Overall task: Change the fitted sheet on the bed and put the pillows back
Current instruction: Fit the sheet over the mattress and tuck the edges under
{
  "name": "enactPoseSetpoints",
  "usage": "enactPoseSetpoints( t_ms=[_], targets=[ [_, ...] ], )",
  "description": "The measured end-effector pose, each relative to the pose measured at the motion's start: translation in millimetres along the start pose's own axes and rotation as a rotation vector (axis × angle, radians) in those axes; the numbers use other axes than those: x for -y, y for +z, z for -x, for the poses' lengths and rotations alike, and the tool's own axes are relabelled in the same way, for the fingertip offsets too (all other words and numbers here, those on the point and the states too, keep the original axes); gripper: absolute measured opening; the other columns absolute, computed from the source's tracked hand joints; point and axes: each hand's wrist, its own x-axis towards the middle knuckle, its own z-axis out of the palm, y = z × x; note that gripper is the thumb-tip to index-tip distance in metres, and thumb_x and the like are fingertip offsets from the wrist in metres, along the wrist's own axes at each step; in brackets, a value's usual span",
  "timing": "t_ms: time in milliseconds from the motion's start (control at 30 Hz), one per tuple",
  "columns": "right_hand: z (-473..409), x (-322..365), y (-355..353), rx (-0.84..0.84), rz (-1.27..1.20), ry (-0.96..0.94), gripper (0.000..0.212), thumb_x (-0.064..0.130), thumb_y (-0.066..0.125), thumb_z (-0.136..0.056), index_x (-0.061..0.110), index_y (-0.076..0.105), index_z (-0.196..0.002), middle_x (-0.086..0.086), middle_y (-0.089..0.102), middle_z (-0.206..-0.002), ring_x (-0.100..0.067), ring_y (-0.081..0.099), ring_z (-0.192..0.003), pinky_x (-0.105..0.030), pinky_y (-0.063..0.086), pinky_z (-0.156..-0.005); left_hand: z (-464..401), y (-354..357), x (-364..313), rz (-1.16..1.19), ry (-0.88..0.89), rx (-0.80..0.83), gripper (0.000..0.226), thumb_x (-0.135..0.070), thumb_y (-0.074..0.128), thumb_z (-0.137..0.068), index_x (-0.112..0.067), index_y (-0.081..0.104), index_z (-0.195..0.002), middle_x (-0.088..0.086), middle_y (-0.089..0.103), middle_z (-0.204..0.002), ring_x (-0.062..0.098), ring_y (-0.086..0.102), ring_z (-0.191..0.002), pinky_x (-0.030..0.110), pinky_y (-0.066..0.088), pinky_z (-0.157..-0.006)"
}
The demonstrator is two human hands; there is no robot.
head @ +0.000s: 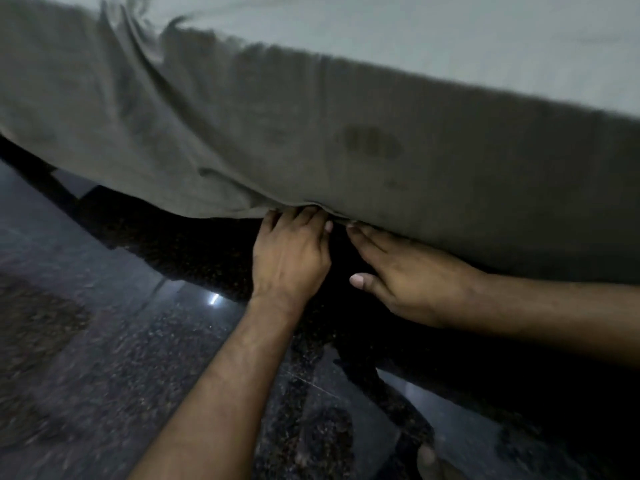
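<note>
The fitted sheet hangs down the bed's near side, soft and light, hem at the mattress's lower edge. The left hand pinches that hem; the right hand, fingers straight, seems to tuck it under. Best gripped along the hem.

The fitted sheet under my fingers is a soft, matt woven cloth, pale grey-green, creased into loose folds toward its left end and drawn smoother over the side of the bed, with a few darker blotches on its face. Below it the floor is polished stone, dark and finely speckled like granite, glossy enough to throw back a bright glint of light and pale reflections. My left hand and right hand are bare, with no glove or sleeve, against the hem of the cloth.
</note>
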Motion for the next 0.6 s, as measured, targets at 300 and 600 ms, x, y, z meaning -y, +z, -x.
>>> enactPoseSetpoints(
  t_ms=[300,600],
  targets=[
    [-9,0,4,-0.322,0.126,-0.137,0.051,0.025,0.066,-0.092,0.005,0.057,-0.138,-0.016,0.056,-0.144,-0.031,0.06,-0.124,-0.038,0.052,-0.101,-4,-7,35,0.536,-0.134,-0.142,0.046,-0.024,0.063,-0.096,-0.019,0.046,-0.053,-0.005,0.045,-0.048,0.006,0.047,-0.05,0.029,0.032,-0.05],
    [-27,-14,-3,-0.632,0.768,-0.236,0.041,0.015,0.038,-0.102,0.006,0.056,-0.138,-0.003,0.057,-0.124,-0.021,0.051,-0.1,-0.035,0.041,-0.076,-2,-8,41,0.257,0.019,-0.172,0.024,-0.024,0.067,-0.089,-0.012,0.071,-0.11,0.01,0.061,-0.097,0.031,0.061,-0.091,0.043,0.052,-0.076]
  ],
)
